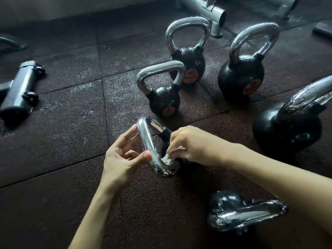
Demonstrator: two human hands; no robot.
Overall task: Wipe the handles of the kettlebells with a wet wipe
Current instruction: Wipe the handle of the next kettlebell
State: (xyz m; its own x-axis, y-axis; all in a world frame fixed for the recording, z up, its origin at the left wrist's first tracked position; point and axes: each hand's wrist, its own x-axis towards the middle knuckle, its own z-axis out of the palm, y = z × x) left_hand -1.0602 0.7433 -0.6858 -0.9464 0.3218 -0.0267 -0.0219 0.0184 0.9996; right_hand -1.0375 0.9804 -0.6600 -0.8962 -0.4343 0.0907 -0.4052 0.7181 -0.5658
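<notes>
A black kettlebell with a chrome handle (pixel 149 141) sits on the floor in front of me. My left hand (pixel 120 157) pinches the handle's left side between thumb and fingers. My right hand (pixel 186 146) presses a white wet wipe (pixel 168 159) against the handle's lower bend, hiding most of the kettlebell's body. Three more kettlebells stand upright behind: a small one (pixel 163 99), a middle one (pixel 188 63) and one at the right (pixel 240 78). A large kettlebell (pixel 287 130) sits at the right, and another (pixel 239 212) is near my right forearm.
Dark rubber floor tiles (pixel 62 141) cover the ground. A grey bar-like piece of equipment (pixel 19 92) lies at the left. Grey metal frame tubes (pixel 212 11) stand at the back.
</notes>
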